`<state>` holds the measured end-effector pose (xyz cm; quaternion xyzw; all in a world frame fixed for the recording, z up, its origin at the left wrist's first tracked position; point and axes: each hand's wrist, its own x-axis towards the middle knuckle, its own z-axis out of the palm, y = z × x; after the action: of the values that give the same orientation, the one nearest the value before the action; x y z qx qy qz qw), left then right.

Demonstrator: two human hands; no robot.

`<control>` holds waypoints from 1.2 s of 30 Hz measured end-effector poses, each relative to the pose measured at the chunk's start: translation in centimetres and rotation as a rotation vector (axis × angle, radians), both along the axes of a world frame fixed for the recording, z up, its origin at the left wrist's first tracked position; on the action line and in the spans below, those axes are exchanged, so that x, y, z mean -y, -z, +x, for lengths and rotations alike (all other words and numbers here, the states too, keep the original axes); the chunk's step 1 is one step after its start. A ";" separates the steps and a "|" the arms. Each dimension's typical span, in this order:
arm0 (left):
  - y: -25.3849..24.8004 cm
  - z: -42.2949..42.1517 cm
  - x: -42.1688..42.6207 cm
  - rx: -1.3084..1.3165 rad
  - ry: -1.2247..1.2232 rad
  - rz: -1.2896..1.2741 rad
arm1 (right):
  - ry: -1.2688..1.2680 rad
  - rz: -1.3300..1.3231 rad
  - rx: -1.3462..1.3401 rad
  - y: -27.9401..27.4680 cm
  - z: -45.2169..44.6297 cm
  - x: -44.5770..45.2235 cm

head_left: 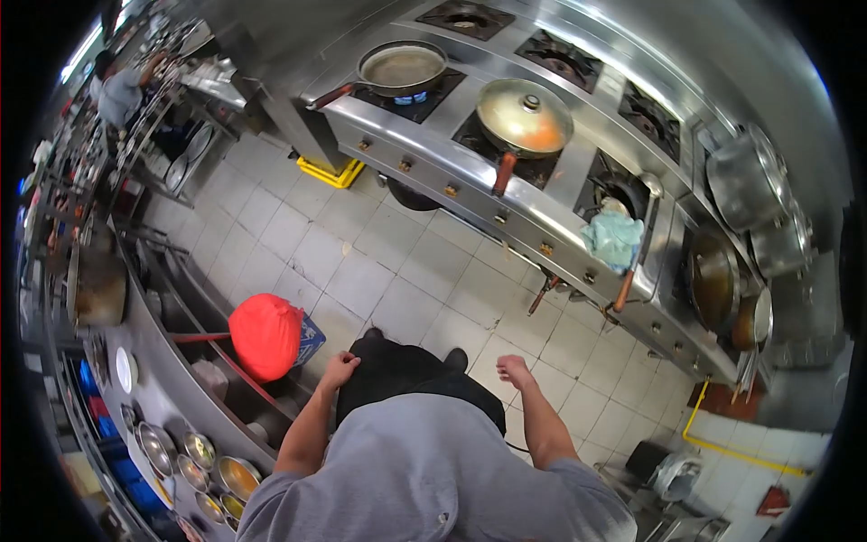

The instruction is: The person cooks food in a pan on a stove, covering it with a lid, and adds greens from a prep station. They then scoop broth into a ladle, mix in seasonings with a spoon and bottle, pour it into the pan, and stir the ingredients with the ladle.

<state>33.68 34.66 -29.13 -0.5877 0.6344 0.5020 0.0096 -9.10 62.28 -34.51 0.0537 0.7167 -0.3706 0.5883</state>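
My left hand [340, 370] hangs beside the black cloth [384, 375] over my legs, fingers curled and nothing visible in them. On the other side, my right hand [513, 370] is held out above the floor tiles in a loose fist, with no object showing. A red plastic bag [266, 336] by a blue box [310, 341] is the nearest thing to my left hand. Ahead on the stove, an open pan [402, 69] sits over a lit blue flame. Next to it stands a pan under a domed lid [524, 113].
A steel stove front [470, 199] runs diagonally ahead, with a green cloth [614, 239] and a ladle [646, 226] on it. Large pots [748, 176] stand right. Several metal bowls [239, 477] line the left counter [172, 379]. Another person [119, 95] works far left.
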 end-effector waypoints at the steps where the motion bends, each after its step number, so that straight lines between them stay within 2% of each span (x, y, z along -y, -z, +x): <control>1: 0.5 1.1 0.2 -0.005 -0.084 0.100 | -0.028 -0.050 0.024 -1.5 -0.4 2.9; 4: -2.4 2.3 0.8 0.104 -0.284 0.449 | -0.154 -0.156 0.058 -3.4 -1.7 10.5; 5: -1.6 3.6 0.6 0.095 -0.260 0.445 | -0.228 -0.163 0.048 -3.6 -1.8 12.9; 9: -0.6 5.5 1.9 -0.098 -0.419 0.801 | -0.650 -0.124 0.055 -0.5 -1.0 21.5; 11: 0.7 6.1 3.5 -0.199 -0.575 0.774 | -0.763 -0.066 0.113 -1.7 0.8 24.3; 12: 1.6 6.4 4.1 -0.247 -0.648 0.763 | -0.869 -0.063 0.122 2.8 0.3 24.6; 13: 2.8 7.2 5.1 -0.241 -0.628 0.682 | -1.044 -0.316 0.339 1.4 0.7 25.5; 14: 4.3 8.3 6.4 -0.221 -0.605 0.598 | -1.171 -0.457 0.473 0.5 1.0 27.0; 17: 5.0 11.0 9.5 -0.186 -0.563 0.433 | -1.242 -0.175 0.372 -3.1 2.1 33.9; 21: 4.7 13.2 13.1 -0.097 -0.598 0.304 | -1.317 -0.042 0.308 -6.3 6.4 46.1; 26: 4.7 14.0 14.3 -0.073 -0.838 0.174 | -1.604 0.188 0.168 -2.1 12.4 61.0; 29: 4.8 14.3 15.0 -0.041 -0.837 0.307 | -1.658 0.183 0.082 -2.3 17.0 67.7; 32: 5.6 14.7 15.6 -0.036 -0.886 0.405 | -1.676 0.236 0.173 -2.6 20.4 74.3; 33: 5.5 14.7 15.9 -0.070 -0.995 0.415 | -1.678 0.250 0.213 -3.4 21.5 76.4; 36: 6.9 15.4 17.3 0.025 -1.054 0.543 | -1.616 0.205 0.207 -6.8 25.1 82.8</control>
<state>49.06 17.33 -35.98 -0.8059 0.1059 0.5765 -0.0836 16.04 -20.51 -27.69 -0.3917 0.5067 0.2416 0.7290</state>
